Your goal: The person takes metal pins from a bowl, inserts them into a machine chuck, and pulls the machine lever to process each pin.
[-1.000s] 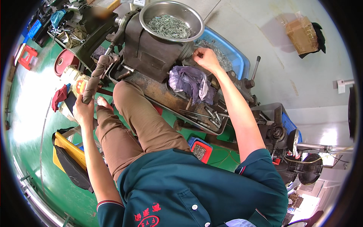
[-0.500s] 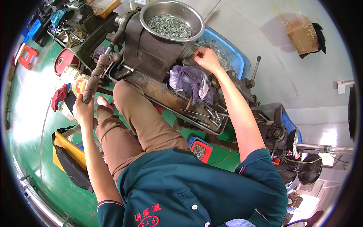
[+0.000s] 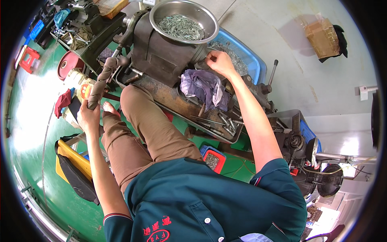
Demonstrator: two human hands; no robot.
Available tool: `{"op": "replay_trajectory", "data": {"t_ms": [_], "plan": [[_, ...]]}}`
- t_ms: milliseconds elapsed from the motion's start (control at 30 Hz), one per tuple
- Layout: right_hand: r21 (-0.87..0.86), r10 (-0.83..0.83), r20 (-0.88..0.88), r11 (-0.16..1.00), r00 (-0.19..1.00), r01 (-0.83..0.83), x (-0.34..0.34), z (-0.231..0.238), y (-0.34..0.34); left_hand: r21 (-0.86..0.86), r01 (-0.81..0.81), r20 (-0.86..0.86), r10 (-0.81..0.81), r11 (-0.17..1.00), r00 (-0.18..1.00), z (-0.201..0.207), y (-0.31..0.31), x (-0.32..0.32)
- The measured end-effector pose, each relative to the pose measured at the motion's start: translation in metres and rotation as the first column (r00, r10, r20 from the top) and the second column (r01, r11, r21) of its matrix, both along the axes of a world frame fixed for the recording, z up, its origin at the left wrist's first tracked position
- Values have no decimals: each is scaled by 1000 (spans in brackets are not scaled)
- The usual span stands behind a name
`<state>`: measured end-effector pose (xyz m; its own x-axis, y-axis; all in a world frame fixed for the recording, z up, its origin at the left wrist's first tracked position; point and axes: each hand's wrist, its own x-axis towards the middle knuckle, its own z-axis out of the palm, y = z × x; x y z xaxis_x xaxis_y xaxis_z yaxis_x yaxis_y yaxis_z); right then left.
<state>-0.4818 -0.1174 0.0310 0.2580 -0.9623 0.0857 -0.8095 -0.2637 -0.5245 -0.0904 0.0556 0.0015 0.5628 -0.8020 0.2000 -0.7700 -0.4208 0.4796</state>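
- Far left: a yellow seat (image 3: 80, 159) stands on a green floor (image 3: 42, 155), with a black bag-like item against it.
- Left: the person's left hand (image 3: 89, 117) is wrapped around the lower end of a long lever (image 3: 99, 86) bound in brown cloth strip. This grip matches the one half a second ago, and the lever lies at the same slant, so this part of the work appears to be paused or held steady.
- Centre: the lever's upper end reaches a dark machine (image 3: 159, 60), directly ahead of the person's knee. On top sits a steel bowl (image 3: 207, 20) holding many small, slim metal pieces (image 3: 181, 28).
- Right of centre: a crumpled purple cloth (image 3: 201, 86) lies beside the machine, with loose metal rods and tools (image 3: 227, 126) nearer the person.
- Right: the right hand (image 3: 219, 63) is by the machine's side, thumb and fingers curled toward each other. I cannot tell whether they pinch anything. It too shows no clear change.
- Beyond that hand: a blue basket (image 3: 262, 69) containing more metal pieces.
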Motion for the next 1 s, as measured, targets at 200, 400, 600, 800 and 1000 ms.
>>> {"op": "replay_trajectory", "data": {"t_ms": [200, 400, 600, 800, 1000], "plan": [[0, 1, -14, 1000, 1000, -1, 1, 0, 0, 35, -12, 14, 12, 999, 1000, -5, -1, 4], [-3, 5, -37, 1000, 999, -6, 1, 0, 1, 22, -13, 7, 13, 1000, 1000, -5, 0, 3], [-27, 16, -54, 999, 998, -17, 1, -1, 1, -7, 0, -7, 0, 1000, 1000, -3, 0, 2], [-11, 8, -92, 1000, 996, -9, 3, 2, 2, -14, -15, 4, 15, 1000, 1000, -3, 0, 1], [-17, 14, -110, 1000, 994, -16, 4, 3, 3, -21, -3, 14, 3, 1000, 1000, -10, -1, 6]]}}
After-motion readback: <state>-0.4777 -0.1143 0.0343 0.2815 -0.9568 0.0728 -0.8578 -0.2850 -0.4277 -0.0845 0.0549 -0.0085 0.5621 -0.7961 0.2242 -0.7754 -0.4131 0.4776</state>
